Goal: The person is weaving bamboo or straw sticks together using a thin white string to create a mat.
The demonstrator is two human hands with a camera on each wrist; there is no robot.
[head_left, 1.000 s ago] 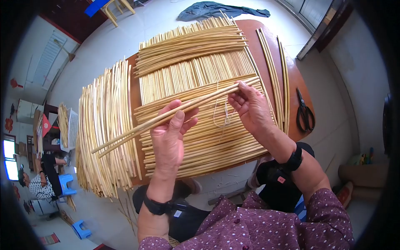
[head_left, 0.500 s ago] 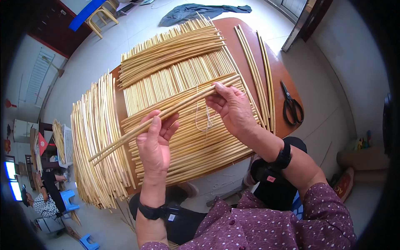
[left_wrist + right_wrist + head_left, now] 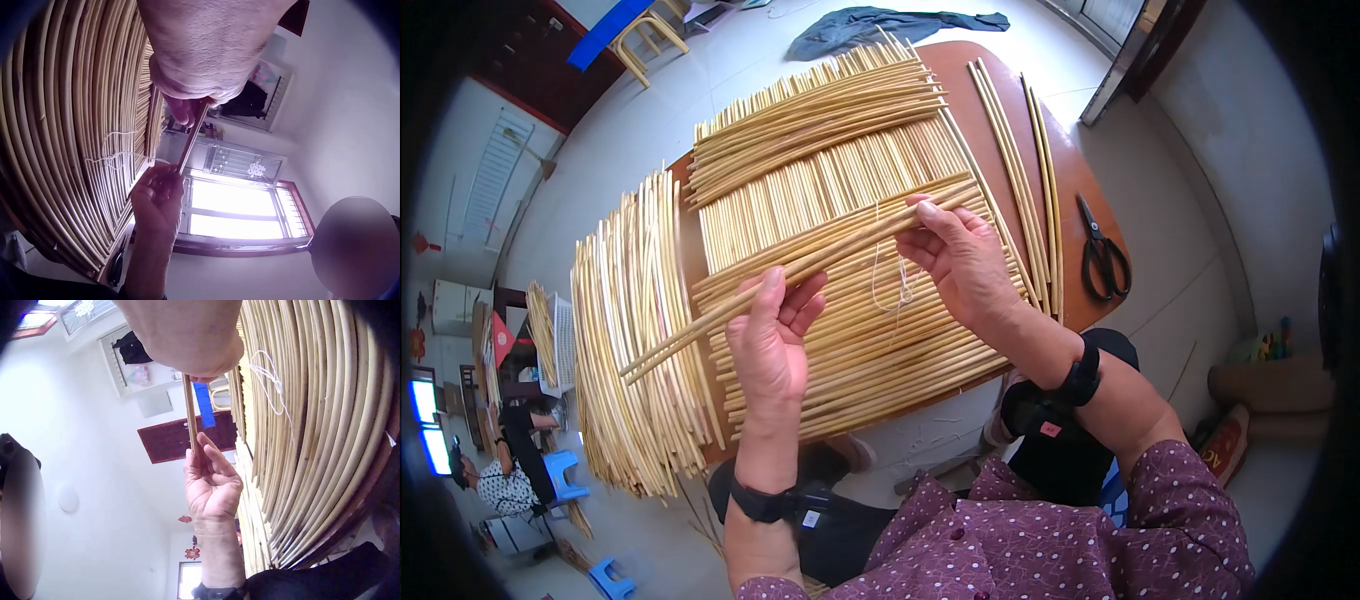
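- Held sticks (image 3: 850, 243): raised above the table (image 3: 1072, 165), long axis slanting across it; one end over the stick pile (image 3: 622, 330) at the left edge, the other pointing toward the right edge and away from the person.
- Left hand (image 3: 772, 352): thumb and fingers pinch them left of their middle.
- Right hand (image 3: 962, 262): pinches near their right end.
- White basket (image 3: 563, 345): beyond the left edge, slim sticks (image 3: 541, 322) in it.
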